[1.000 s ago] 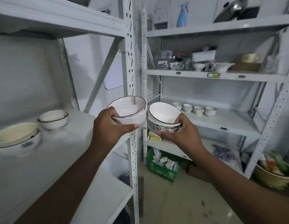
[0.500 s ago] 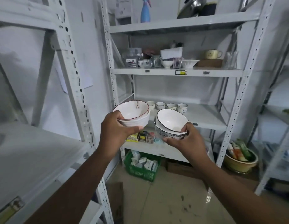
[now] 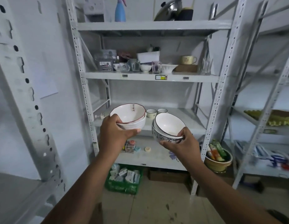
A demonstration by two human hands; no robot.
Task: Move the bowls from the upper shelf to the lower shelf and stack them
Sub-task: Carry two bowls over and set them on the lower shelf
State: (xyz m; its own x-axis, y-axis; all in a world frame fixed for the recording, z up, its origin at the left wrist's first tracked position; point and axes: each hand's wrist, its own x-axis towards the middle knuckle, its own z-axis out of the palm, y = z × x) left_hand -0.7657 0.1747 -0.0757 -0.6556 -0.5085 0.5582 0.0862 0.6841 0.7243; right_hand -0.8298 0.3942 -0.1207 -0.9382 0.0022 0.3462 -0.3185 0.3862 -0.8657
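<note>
Two bowl stacks aloft, left hand [image 3: 114, 136] gripping red-rimmed bowls [image 3: 130, 116] at 11 o'clock, right hand [image 3: 181, 145] pinching blue-patterned bowls [image 3: 167, 129] at 1 o'clock, bare shelf [image 3: 187, 118] beyond, bowl's writing unreadable.

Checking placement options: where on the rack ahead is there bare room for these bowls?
Bare: the cup shelf right of the cups, and the lower shelf between the small round pieces and the right post. Crowded: the glassware shelf.

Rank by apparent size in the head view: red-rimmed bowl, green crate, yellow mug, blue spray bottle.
1. Green crate, on the floor.
2. Red-rimmed bowl, held in the left hand; it is much nearer the camera, so its rank is inflated.
3-4. Blue spray bottle (top cropped) and yellow mug: too close to rank.
</note>
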